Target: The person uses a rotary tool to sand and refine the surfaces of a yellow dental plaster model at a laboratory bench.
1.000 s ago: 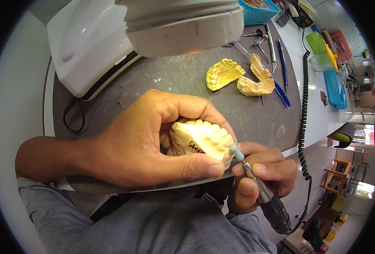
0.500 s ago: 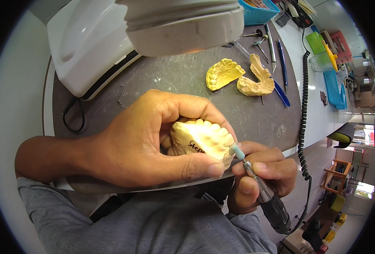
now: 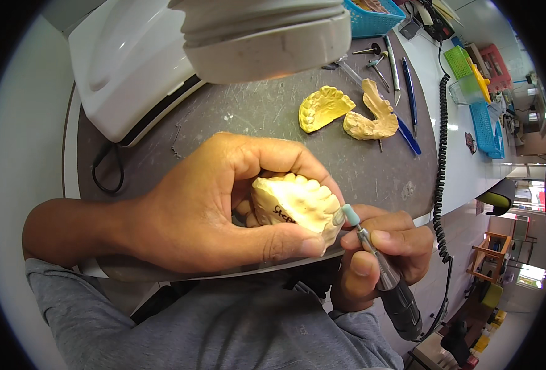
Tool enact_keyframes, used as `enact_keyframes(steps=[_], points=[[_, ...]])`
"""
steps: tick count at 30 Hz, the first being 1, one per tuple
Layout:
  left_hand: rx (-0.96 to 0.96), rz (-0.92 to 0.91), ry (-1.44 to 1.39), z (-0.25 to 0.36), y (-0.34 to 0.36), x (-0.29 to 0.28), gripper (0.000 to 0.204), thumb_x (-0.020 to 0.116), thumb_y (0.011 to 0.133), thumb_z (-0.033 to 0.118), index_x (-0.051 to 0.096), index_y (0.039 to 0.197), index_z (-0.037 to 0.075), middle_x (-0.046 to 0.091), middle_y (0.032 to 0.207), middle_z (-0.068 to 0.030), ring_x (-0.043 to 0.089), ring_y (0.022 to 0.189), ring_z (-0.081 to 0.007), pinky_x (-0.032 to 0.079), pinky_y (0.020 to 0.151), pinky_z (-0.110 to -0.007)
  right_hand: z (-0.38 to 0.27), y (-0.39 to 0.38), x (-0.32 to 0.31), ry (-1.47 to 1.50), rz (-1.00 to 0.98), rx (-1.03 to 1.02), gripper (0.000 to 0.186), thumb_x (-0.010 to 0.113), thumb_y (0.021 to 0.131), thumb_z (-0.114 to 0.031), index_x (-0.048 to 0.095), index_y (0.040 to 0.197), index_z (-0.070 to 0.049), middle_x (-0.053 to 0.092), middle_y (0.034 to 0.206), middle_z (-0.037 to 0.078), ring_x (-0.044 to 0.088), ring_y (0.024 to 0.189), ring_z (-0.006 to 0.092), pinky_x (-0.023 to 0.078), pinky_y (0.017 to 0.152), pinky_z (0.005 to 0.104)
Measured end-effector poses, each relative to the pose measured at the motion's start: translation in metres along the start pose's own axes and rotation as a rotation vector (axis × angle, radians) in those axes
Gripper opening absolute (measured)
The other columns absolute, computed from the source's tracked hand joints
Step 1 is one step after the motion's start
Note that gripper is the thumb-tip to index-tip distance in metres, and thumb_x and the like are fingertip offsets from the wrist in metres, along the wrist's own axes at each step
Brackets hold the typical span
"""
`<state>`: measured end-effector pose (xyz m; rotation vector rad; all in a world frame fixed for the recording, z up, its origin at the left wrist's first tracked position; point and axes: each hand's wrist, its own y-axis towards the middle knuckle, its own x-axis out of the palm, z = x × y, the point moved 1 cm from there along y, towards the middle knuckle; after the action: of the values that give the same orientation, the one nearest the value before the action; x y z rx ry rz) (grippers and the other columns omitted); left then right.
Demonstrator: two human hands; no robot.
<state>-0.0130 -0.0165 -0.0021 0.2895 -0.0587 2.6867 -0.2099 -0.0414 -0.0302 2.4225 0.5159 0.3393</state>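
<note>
I find the pale dental cast [image 3: 297,203] above the near edge of the brown board [image 3: 248,114], clasped in my left hand [image 3: 202,206], my right hand [image 3: 404,242] pinching a rotary handpiece [image 3: 400,305], its blue-green tip [image 3: 351,215] just beside the cast, a yellow model [image 3: 327,110] beyond.

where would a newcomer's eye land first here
Probably on the brightly lit cream dental cast, gripped in the left hand near the centre. Just right of it, the right hand holds a rotary handpiece with a pale blue-green tip. At the top, a thick white nozzle hangs over the dark work surface.
</note>
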Motion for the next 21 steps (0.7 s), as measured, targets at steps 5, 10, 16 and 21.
enact_keyframes(steps=[5, 10, 16, 21], points=[[-0.041, 0.004, -0.034, -0.0003, -0.0010, 0.0006, 0.037, 0.072, 0.078, 0.010, 0.055, 0.107, -0.005, 0.060, 0.100, -0.0091, 0.059, 0.094, -0.0118, 0.046, 0.082, -0.026, 0.0026, -0.0033, -0.0004, 0.032, 0.022, -0.017, 0.030, 0.073, 0.079, -0.008, 0.050, 0.096, 0.002, 0.062, 0.080, 0.018, 0.068, 0.080, 0.0302, 0.059, 0.073, 0.0377], [-0.062, 0.003, -0.040, 0.0003, -0.0007, 0.0001, 0.037, 0.072, 0.079, 0.010, 0.054, 0.107, -0.005, 0.060, 0.100, -0.0095, 0.059, 0.094, -0.0119, 0.046, 0.083, -0.026, -0.0008, -0.0025, 0.0006, -0.025, 0.023, 0.022, 0.033, 0.075, 0.078, -0.010, 0.050, 0.096, 0.002, 0.062, 0.081, 0.016, 0.068, 0.080, 0.0308, 0.058, 0.074, 0.0397], [-0.024, -0.001, -0.053, -0.0005, -0.0001, 0.0009, 0.037, 0.072, 0.078, 0.009, 0.054, 0.107, -0.005, 0.059, 0.100, -0.0090, 0.059, 0.094, -0.0119, 0.046, 0.082, -0.026, 0.0021, 0.0005, 0.0022, 0.026, 0.025, -0.024, 0.028, 0.071, 0.081, -0.007, 0.049, 0.097, 0.002, 0.061, 0.079, 0.017, 0.068, 0.079, 0.0287, 0.059, 0.072, 0.0367], [-0.025, -0.001, -0.029, 0.0003, 0.0000, 0.0005, 0.038, 0.072, 0.077, 0.009, 0.055, 0.107, -0.006, 0.059, 0.099, -0.0087, 0.058, 0.093, -0.0117, 0.045, 0.082, -0.026, 0.0043, -0.0014, 0.0012, 0.022, 0.025, -0.041, 0.028, 0.070, 0.080, -0.006, 0.049, 0.097, 0.003, 0.060, 0.079, 0.018, 0.067, 0.079, 0.0286, 0.059, 0.071, 0.0351]])
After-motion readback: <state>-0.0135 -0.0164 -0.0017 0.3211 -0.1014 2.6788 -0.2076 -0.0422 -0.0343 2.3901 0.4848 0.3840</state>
